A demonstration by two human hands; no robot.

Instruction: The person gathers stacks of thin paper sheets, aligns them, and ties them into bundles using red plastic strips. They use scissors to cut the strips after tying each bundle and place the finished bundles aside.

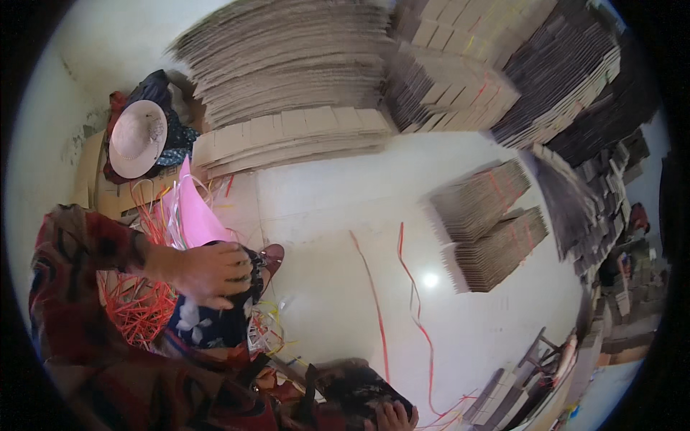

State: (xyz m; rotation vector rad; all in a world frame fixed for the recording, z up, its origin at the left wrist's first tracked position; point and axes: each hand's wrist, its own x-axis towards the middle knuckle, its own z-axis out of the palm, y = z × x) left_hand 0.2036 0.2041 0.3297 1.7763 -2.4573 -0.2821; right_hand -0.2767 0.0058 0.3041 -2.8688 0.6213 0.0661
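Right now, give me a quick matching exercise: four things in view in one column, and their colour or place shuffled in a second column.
Things:
1. Straw hat
2. Pink sheet
3. Loose straps on the floor
4. Left hand

Place or colour:
A. Red, lying across the pale floor
B. Resting on dark floral fabric by a shoe
C. Upper left, on dark clothing beside the cardboard stacks
D. Bright pink, standing just above the left hand

Pairs: 1-C, 2-D, 3-A, 4-B
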